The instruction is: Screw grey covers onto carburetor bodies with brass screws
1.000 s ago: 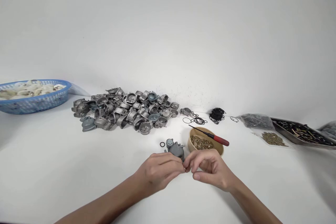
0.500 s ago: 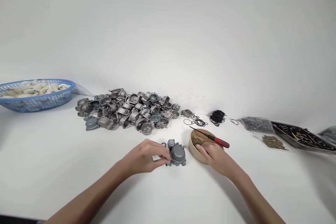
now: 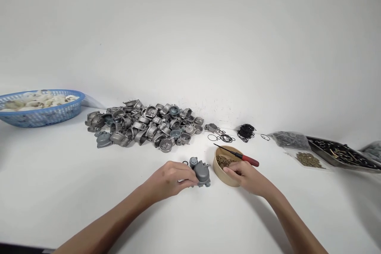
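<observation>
My left hand (image 3: pixel 170 176) grips a grey metal carburetor part (image 3: pixel 200 171) that rests on the white table. My right hand (image 3: pixel 248 177) reaches into a round tan bowl (image 3: pixel 222 175) of small brass pieces (image 3: pixel 224 161), fingertips at the pieces; whether it has pinched one I cannot tell. A red-handled screwdriver (image 3: pixel 242 157) lies across the bowl's rim. A small black ring (image 3: pixel 185 163) lies just behind the grey part.
A heap of grey metal castings (image 3: pixel 145 124) sits behind the hands. Black O-rings (image 3: pixel 245 131) lie at back right. A blue basket (image 3: pixel 44 113) of white pieces stands far left. Bags of small parts (image 3: pixel 309 158) and a metal tray (image 3: pixel 342 154) lie at the right.
My right hand left the grey part and moved to the tan bowl, where it now dips among the brass pieces. My left hand has kept hold of the part.
</observation>
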A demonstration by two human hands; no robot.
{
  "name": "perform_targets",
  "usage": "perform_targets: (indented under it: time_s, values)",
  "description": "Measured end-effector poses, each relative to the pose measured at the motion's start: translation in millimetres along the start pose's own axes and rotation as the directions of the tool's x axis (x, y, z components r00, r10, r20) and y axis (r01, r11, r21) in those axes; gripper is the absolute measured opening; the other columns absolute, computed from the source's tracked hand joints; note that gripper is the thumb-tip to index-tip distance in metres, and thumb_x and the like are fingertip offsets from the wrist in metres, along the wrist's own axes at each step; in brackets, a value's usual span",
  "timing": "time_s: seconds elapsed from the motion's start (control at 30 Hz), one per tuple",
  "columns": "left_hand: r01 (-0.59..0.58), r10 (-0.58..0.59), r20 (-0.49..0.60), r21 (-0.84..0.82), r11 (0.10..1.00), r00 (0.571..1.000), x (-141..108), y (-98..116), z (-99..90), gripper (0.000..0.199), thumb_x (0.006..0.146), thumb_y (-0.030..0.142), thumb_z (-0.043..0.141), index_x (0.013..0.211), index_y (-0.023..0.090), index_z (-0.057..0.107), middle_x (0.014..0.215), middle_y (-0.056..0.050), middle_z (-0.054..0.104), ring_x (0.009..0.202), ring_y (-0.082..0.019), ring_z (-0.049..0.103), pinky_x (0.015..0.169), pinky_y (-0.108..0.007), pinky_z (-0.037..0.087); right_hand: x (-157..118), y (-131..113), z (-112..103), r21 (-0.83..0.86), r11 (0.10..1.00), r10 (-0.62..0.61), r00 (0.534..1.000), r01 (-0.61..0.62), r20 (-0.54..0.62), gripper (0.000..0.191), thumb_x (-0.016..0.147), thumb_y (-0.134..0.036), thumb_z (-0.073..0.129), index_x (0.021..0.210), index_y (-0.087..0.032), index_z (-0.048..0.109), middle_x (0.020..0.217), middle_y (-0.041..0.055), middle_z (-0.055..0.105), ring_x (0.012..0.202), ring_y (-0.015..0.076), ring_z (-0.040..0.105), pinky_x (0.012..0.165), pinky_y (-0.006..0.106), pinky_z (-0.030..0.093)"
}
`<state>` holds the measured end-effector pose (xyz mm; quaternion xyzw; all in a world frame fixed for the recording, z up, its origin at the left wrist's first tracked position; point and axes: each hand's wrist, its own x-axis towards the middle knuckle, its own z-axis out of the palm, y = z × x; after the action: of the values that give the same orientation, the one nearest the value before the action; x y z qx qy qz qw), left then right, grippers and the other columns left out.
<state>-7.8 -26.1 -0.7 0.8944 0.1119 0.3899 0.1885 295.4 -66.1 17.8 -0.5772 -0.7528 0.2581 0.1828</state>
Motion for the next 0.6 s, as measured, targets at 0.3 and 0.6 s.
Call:
perform_targets:
  time_s: [0.3, 0.6]
  values:
    - [0.000, 0.000, -0.008, -0.015, 1.000, 1.000, 0.4, -1.2, 3.1, 0.009, 0.093, 0.018, 0.065, 0.093, 0.018, 0.074, 0.086, -0.005, 0.077, 0.072, -0.014, 0.072, 0.065, -0.020, 0.056, -2.6, -1.7, -6.0, 0.012, 1.000, 0.001, 0.992, -0.003, 0.123, 0.043, 0.089, -0.042, 0.060, 0.057, -0.019, 0.043, 0.060, -0.0040, 0.034, 0.057, 0.0118, 0.027, 0.053, 0.029, 0.017]
    - [0.032, -0.030, -0.042, 0.041, 0.999, 0.999, 2.5, 2.7, 6.2, 0.010, 0.092, 0.020, 0.068, 0.091, 0.018, 0.077, 0.090, -0.006, 0.068, 0.071, -0.012, 0.063, 0.057, -0.020, 0.048, 0.7, -1.3, -2.7, 0.070, 0.991, 0.107, 0.993, -0.111, 0.055, 0.020, 0.073, -0.035, 0.076, 0.066, -0.020, 0.065, 0.061, -0.0037, 0.051, 0.057, 0.0115, 0.039, 0.051, 0.027, 0.023]
